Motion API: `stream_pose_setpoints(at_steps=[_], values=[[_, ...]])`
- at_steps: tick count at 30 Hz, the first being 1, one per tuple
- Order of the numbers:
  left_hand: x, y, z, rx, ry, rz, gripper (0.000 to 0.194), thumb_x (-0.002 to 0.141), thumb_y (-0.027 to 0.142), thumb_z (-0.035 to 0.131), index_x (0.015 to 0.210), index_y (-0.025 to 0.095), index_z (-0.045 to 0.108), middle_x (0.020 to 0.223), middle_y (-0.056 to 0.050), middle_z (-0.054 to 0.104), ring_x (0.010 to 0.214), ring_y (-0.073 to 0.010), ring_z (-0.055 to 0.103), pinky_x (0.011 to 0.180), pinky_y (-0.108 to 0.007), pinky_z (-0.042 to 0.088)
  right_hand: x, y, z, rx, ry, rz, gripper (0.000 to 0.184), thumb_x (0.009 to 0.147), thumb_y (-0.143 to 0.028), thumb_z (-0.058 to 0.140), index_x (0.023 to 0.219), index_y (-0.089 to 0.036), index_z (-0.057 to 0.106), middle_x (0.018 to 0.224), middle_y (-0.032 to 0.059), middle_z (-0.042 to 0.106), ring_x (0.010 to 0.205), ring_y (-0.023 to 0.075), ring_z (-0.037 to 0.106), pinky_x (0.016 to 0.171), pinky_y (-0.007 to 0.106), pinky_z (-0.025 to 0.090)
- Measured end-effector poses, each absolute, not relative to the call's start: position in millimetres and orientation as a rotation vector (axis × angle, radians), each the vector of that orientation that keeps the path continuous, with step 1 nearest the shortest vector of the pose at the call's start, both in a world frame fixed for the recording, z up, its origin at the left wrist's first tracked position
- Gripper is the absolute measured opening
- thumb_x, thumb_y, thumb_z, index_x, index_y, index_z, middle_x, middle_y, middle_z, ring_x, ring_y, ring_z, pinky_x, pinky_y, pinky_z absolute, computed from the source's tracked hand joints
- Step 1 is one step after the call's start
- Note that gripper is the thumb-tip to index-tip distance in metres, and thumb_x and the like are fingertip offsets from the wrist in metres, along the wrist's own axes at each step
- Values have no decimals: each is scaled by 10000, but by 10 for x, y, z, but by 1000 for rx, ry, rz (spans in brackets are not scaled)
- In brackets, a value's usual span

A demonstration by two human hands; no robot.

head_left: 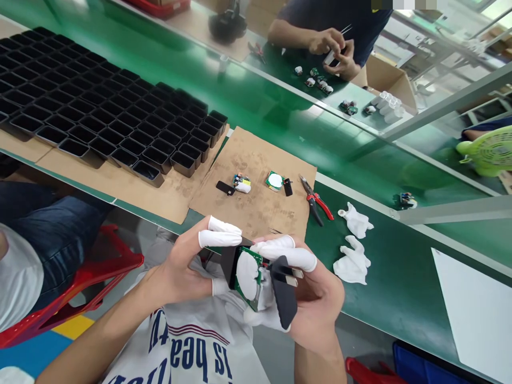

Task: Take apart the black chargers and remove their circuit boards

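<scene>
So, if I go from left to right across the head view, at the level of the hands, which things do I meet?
Red stool → left hand → held board → pronged cover → crumpled white pieces → white sheet. The right hand overlaps the held parts, so I leave it out.

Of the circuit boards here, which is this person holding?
The board in the right hand, beside a black pronged plate; the two boards on the cardboard lie untouched.
</scene>
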State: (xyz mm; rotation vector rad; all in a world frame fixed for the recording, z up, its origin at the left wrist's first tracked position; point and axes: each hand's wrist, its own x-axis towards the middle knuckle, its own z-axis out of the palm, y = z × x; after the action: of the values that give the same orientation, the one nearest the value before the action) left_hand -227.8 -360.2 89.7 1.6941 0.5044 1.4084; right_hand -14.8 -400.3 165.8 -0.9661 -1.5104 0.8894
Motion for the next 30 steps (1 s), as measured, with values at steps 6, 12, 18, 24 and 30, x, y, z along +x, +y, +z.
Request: stream_pose_setpoints(at_steps=[6, 12, 18, 24, 30], values=[[-2263, -3596, 897, 1720, 488, 1449, 747, 787, 12, 913, 1485, 202, 723, 1282, -162, 780, 1129, -302, 796, 942, -409, 693, -131, -4011, 1621, -921, -1501, 906, 728, 664, -331, 1162, 1313, -311, 831, 1141, 110, 859, 1008, 327, 829, 828, 467, 732], [-2245, -3589, 896, 1703, 465, 1442, 751, 790, 31, 929, 1495, 190, 724, 1264, -155, 769, 1129, -292, 786, 936, -393, 691, -110, -4038, 1614, -928, -1499, 909, 690, 717, -263, 1135, 1341, -300, 842, 1171, 104, 852, 1032, 313, 820, 852, 448, 720], [-2234, -3595, 876, 1686, 445, 1430, 792, 771, 0, 934, 1512, 174, 713, 1299, -170, 761, 1157, -305, 784, 973, -427, 700, -98, -4047, 1613, -926, -1504, 908, 686, 733, -226, 1124, 1352, -299, 837, 1192, 98, 851, 1065, 304, 816, 896, 442, 711], [-2212, -3589, 875, 1703, 457, 1450, 766, 797, 24, 930, 1513, 189, 715, 1297, -177, 771, 1145, -303, 792, 948, -409, 704, -94, -4057, 1584, -932, -1522, 906, 717, 728, -219, 1126, 1374, -305, 827, 1217, 105, 853, 1104, 315, 827, 917, 440, 717], [-2213, -3571, 864, 1696, 452, 1448, 742, 820, 78, 952, 1514, 200, 717, 1304, -181, 786, 1152, -299, 787, 943, -402, 700, -111, -4068, 1585, -966, -1508, 831, 697, 713, -287, 1136, 1342, -300, 837, 1161, 125, 862, 1066, 355, 841, 861, 490, 742]])
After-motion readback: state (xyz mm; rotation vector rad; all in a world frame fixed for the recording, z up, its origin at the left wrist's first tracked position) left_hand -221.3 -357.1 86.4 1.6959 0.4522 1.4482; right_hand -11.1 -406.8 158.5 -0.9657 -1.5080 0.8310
